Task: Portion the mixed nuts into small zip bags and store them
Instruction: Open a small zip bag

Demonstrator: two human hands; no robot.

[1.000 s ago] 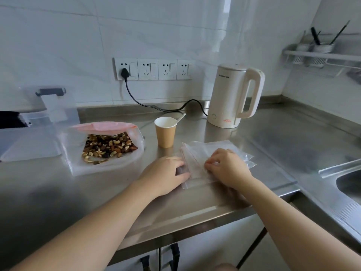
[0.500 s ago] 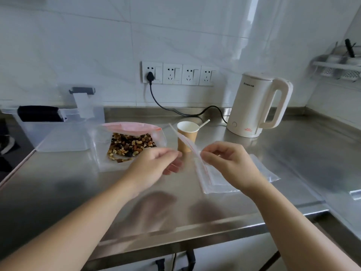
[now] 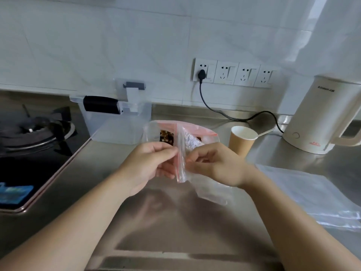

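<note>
- both hands hold one small zip bag [image 3: 180, 163] up in the air, over the steel counter [image 3: 175, 222].
- the left hand [image 3: 150, 165] pinches the bag's red zip edge with its thumb and fingers.
- the right hand [image 3: 213, 165] pinches the other side of the same edge, fingers curled on the plastic.
- the small zip bag is clear and looks like it has nothing in it. it hangs down under the right hand.
- behind the hands lies the big bag of mixed nuts [image 3: 167, 136] on the counter. it has a pink top, and the hands hide most of it.
- a brown paper cup [image 3: 241, 141] stands just right of the big bag, with a white spoon [image 3: 263, 133] in it.
- a pile of clear zip bags [image 3: 312, 198] lies flat on the counter to the right.
- a white kettle [image 3: 320, 114] stands at the back right. its black cord [image 3: 230, 114] goes up to the wall sockets [image 3: 232, 73].
- a clear plastic box [image 3: 117, 122] sits at the back, left of the big bag.
- a black gas stove [image 3: 33, 139] is at the far left.
</note>
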